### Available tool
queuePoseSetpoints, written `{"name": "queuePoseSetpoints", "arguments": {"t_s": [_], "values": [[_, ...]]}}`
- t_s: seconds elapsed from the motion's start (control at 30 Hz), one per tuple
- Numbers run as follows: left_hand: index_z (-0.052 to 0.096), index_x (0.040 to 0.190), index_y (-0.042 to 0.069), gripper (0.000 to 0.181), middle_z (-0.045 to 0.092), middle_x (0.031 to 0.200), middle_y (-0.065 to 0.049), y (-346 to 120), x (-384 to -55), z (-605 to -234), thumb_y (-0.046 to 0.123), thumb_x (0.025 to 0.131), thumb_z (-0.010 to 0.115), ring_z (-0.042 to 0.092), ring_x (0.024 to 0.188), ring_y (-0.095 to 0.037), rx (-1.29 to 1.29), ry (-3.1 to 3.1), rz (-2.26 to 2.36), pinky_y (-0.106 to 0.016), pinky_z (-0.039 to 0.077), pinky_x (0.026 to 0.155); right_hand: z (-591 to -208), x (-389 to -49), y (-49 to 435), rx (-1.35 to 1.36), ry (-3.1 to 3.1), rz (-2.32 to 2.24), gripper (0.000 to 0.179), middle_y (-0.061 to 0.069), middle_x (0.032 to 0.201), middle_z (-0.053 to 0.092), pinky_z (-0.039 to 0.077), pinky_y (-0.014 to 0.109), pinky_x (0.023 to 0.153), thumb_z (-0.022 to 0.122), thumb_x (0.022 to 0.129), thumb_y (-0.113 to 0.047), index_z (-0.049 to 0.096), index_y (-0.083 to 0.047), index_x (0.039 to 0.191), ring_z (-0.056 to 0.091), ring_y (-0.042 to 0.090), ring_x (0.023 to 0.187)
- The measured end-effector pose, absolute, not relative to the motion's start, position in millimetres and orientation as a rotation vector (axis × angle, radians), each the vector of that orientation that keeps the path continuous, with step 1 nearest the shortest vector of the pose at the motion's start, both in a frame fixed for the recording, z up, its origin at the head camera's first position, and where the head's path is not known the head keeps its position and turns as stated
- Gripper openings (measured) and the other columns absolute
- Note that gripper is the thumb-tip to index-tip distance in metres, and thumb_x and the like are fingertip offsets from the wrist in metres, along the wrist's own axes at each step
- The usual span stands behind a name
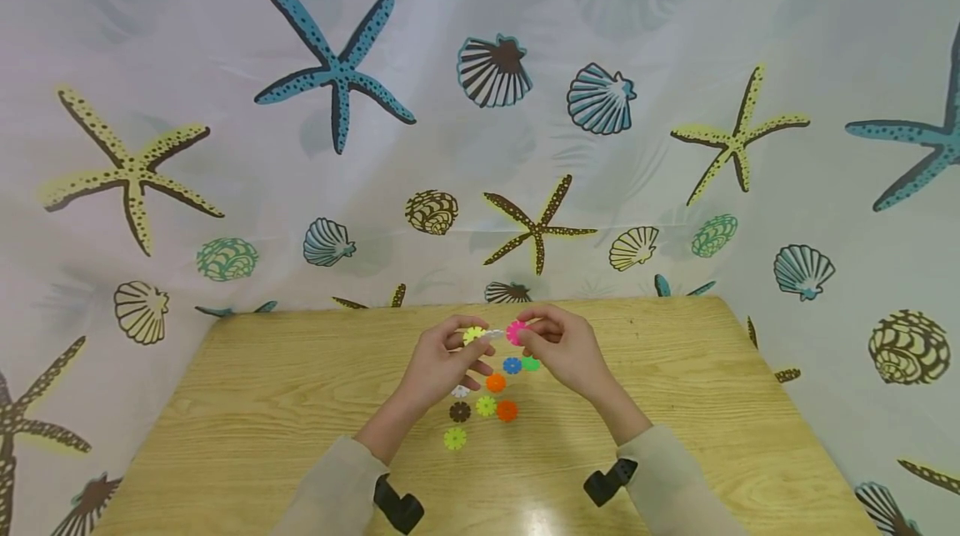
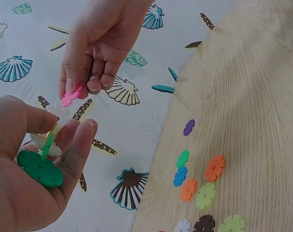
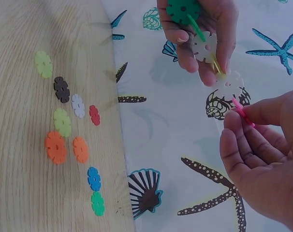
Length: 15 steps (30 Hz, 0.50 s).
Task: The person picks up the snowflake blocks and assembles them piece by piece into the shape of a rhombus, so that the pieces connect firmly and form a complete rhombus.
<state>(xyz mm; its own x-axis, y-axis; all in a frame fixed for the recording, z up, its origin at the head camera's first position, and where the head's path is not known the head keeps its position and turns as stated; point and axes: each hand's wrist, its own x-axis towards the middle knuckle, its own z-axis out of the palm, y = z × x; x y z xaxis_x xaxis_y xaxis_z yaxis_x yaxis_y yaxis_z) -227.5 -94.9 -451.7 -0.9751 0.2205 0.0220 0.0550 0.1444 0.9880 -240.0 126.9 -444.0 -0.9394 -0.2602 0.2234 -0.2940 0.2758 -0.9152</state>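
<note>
We find L hand (image 1: 444, 357) part-curled, pinching chain of green, yellow & white notched plastic discs (image 3: 203, 43); R hand (image 1: 564, 348), fingers curled, pinching pink notched plastic disc (image 1: 515, 333) near L fingertips. Risk: misaligned slots, if forced, could pop links apart.

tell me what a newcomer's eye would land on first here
Probably the big starfish-and-shell backdrop, filling the space behind the table. Then the bright pink disc pinched in the right hand, by the end of the chain of linked discs held in the left hand. Below them, loose coloured discs lie on the table.
</note>
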Motion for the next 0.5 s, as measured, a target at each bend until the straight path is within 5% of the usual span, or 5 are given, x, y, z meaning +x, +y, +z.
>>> {"name": "queuePoseSetpoints", "arguments": {"t_s": [0.5], "values": [[0.063,0.141,0.005,0.037,0.077,0.109,-0.021,-93.2,-227.0,-451.1,0.017,0.107,0.065,0.079,0.085,-0.033,0.289,2.272,1.958,-0.037,0.067,0.069,-443.3,-239.7,123.9,0.558,-2.478,1.832,0.024,0.024,0.099,0.077,0.060,0.023,0.069,0.069,0.102,-0.009,0.069,0.002,0.124,0.073,0.013,0.076]]}}
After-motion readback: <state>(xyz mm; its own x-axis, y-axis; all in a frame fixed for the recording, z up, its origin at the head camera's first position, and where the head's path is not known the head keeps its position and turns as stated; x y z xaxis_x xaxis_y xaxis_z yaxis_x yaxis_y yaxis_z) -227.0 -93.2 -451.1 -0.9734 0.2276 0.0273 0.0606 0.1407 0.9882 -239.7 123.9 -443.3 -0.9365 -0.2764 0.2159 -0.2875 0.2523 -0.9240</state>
